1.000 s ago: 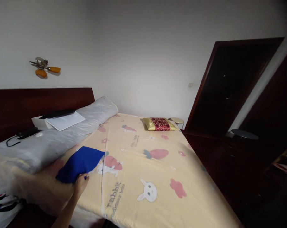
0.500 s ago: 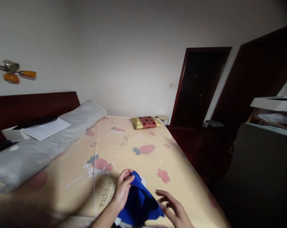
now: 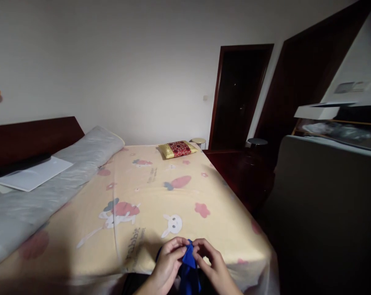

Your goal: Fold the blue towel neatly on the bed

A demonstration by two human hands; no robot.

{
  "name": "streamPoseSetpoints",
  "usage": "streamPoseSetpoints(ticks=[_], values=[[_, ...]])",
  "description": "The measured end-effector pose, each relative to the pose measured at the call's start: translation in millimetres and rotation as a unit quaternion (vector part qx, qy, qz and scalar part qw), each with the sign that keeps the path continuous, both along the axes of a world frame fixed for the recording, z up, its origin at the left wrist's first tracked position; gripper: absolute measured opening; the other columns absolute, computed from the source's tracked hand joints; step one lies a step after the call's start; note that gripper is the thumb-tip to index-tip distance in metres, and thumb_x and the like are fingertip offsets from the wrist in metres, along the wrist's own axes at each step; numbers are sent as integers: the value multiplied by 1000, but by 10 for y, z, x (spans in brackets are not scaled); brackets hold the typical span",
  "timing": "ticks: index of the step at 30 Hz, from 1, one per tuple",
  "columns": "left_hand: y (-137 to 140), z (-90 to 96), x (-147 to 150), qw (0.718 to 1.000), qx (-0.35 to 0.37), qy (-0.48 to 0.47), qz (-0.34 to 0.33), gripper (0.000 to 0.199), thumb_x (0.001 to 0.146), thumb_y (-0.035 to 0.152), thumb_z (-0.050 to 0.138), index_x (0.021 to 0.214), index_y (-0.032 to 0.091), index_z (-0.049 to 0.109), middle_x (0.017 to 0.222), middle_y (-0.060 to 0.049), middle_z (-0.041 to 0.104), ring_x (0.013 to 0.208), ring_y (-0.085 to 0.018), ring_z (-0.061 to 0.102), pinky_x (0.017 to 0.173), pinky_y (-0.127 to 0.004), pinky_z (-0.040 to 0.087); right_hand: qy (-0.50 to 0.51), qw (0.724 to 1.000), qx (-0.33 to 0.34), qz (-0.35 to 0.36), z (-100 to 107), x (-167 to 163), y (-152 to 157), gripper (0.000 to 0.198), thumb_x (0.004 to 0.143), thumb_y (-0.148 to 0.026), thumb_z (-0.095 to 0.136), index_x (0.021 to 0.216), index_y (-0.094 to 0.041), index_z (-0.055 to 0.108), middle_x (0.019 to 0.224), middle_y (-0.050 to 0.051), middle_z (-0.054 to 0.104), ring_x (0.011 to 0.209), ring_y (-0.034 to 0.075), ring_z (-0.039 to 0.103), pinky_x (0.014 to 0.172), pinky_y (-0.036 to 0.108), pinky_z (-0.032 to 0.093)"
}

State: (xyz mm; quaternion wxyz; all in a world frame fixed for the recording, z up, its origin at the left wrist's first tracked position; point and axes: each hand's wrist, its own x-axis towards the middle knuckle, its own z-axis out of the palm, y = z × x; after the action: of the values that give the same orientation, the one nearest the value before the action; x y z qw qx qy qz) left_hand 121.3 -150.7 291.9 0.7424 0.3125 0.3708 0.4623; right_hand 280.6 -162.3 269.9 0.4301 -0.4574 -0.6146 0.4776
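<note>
Both hands were at the foot of the bed, and the soft blue cloth [image 3: 189, 266] was pinched between them. The left hand [image 3: 168, 267] had its fingers curled shut on the cloth's upper edge, and the right hand [image 3: 212, 266] was clamped on the same edge just beside it, fingertips nearly touching. The cloth hung limp and bunched from that pinch, dropping off the bottom of the view, so its full shape could not be told.

Under the hands lay the pale yellow bedsheet printed with rabbits and pink carrots [image 3: 161, 192], smooth and flat, its near edge draping over the mattress. A long grey bolster pillow with a faint sheen [image 3: 50, 180] ran along the left side, slightly rumpled, with a flat white rectangular sheet of paper or card [image 3: 32, 177] resting on top. Behind it stood the dark wooden headboard [image 3: 32, 137], plain and glossy.

At the far corner of the bed sat a small red-and-gold brocade cushion [image 3: 177, 149], plump and patterned. Just past it was a small round stool [image 3: 198, 141], and beyond that the dark wooden door frame [image 3: 218, 94], probably standing open on an unlit room.
</note>
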Motion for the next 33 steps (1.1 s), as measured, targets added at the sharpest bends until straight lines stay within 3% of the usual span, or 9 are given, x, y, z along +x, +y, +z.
streamPoseSetpoints(ticks=[3, 7, 10, 14, 18, 21, 24, 33], values=[[6, 21, -44, 999, 28, 36, -16, 26, 59, 20, 76, 83, 17, 67, 85, -3, 70, 86, -15, 64, 77, -26, 44, 3, 1000, -11, 7, -29, 15, 16, 41, 83, -57, 52, 97, -19, 57, 80, 2, 57, 75, 15, 52, 73, 31, 43], [-5, 30, -59, 993, 70, 81, -44, 36, 54, 8, 65, 88, 17, 64, 89, -3, 67, 87, -15, 61, 74, -26, 43, 28, 999, -22, 0, -55, 31, 16, 40, 85, -55, 51, 103, -20, 54, 75, -1, 56, 72, 13, 53, 71, 30, 42], [-20, 40, -46, 991, 64, 111, -40, 33, 55, 11, 63, 87, 17, 61, 86, -1, 65, 81, -13, 58, 71, -26, 41, 0, 1000, -23, 8, -66, 17, 12, 41, 85, -54, 51, 106, -19, 54, 78, 1, 60, 74, 14, 55, 70, 30, 43], [-24, 49, -39, 989, 52, 128, -42, 23, 60, 17, 66, 82, 17, 59, 81, 0, 62, 78, -12, 56, 72, -26, 40, -59, 998, 1, -25, -109, -8, 0, 38, 86, -54, 48, 93, -19, 61, 77, 4, 61, 74, 15, 55, 69, 30, 44], [-17, 6, -48, 987, 60, 138, -48, 20, 61, 19, 66, 79, 17, 58, 79, 0, 60, 78, -12, 54, 72, -26, 39, -128, 984, 118, -40, -202, -1, -37, 25, 90, -41, 48, 95, -21, 61, 84, 5, 66, 78, 15, 61, 71, 29, 49], [-22, -37, -52, 984, 72, 153, -54, 17, 61, 18, 62, 76, 18, 54, 74, 3, 55, 71, -10, 48, 66, -25, 35, -191, 945, 262, -49, -243, 17, -64, 11, 89, -27, 50, 95, -23, 59, 85, 4, 66, 79, 14, 61, 70, 27, 51], [-32, -40, -57, 979, 87, 176, -61, 15, 61, 17, 58, 74, 19, 51, 69, 5, 50, 68, -9, 45, 63, -24, 32, -232, 903, 359, -52, -226, 30, -73, 15, 86, -17, 54, 99, -24, 56, 81, 1, 64, 76, 13, 59, 67, 27, 51], [-17, -32, -89, 964, 132, 210, -97, 28, 63, 15, 51, 88, 17, 63, 67, 5, 46, 68, -10, 42, 66, -26, 30, -246, 882, 401, -32, -171, 70, -91, 27, 83, -10, 57, 106, -24, 53, 85, 2, 63, 82, 12, 59, 70, 27, 53]])
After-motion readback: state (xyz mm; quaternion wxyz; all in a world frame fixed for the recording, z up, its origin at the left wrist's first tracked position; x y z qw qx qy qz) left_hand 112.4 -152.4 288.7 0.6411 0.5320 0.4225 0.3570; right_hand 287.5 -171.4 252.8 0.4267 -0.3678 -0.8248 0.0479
